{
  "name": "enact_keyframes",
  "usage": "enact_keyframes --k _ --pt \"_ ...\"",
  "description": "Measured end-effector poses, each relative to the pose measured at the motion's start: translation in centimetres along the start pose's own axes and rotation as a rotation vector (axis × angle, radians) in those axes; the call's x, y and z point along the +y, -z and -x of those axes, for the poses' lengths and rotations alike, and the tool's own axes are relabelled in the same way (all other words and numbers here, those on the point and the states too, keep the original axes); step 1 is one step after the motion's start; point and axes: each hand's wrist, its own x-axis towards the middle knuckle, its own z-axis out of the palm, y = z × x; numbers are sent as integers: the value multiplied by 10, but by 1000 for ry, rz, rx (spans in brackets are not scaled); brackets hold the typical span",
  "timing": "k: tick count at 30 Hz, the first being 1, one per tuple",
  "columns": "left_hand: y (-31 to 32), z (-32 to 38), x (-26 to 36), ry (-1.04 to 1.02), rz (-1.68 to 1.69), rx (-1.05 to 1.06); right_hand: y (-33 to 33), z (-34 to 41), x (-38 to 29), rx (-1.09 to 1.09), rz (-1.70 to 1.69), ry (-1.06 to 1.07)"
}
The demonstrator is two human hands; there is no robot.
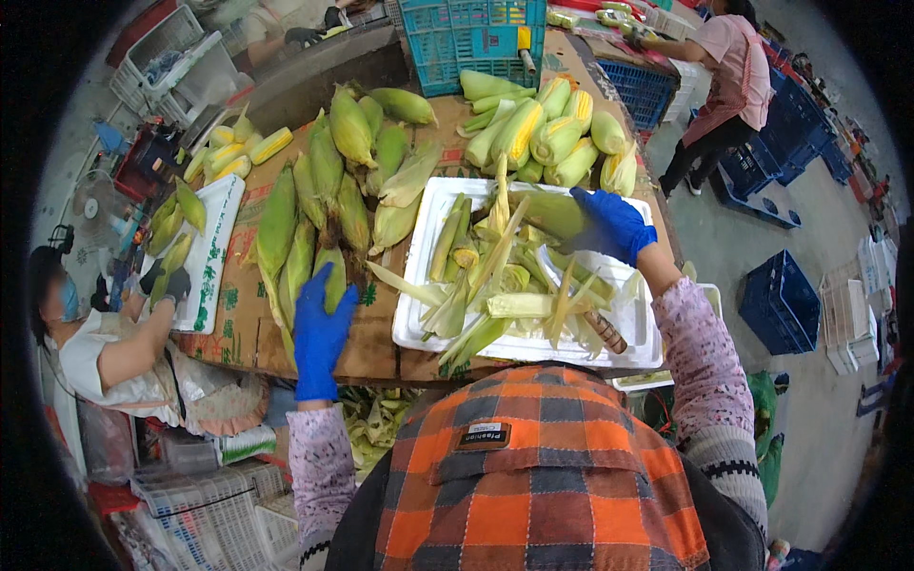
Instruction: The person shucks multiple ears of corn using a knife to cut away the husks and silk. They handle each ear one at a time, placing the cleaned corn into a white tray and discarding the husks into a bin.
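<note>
My left hand (323, 335), in a blue glove, rests at the lower end of a green husked corn ear (331, 268). Its thumb and fingers are spread on either side of that ear. My right hand (615, 227), also gloved in blue and partly blurred, is closed over the right end of an unpeeled corn ear (546, 213). That ear lies above a white foam tray (418, 335) heaped with loose husks (457, 307) and cut corn ends. From the heap sticks a brown wrapped handle (605, 332); what it belongs to is mostly hidden under husks.
Unpeeled corn (325, 164) is piled on the cardboard-covered table (243, 285). Trimmed ears (553, 135) lie at the back right, before a teal crate (471, 46). A co-worker (121, 350) at left handles corn over another foam tray (218, 214). Another person (728, 71) stands at right.
</note>
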Motion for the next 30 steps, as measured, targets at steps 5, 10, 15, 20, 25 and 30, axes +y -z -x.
enact_keyframes --k 5,10,15,20,25,30 --pt "-28 25 84 16 716 -407 45 39 -20 177 104 -8" --pt "-72 23 152 132 939 -753 50 75 -42 85 -734 -285" --pt "-118 18 200 202 1219 -671 13 94 -97 248 -1440 -404" --pt "-110 -13 196 223 1211 -682 -2 120 -89 282 -1122 -209" --pt "-70 -32 164 154 965 -646 -32 144 -70 173 -266 -279" --pt "-65 -36 140 77 505 -688 -25 140 -58 159 -338 -195"
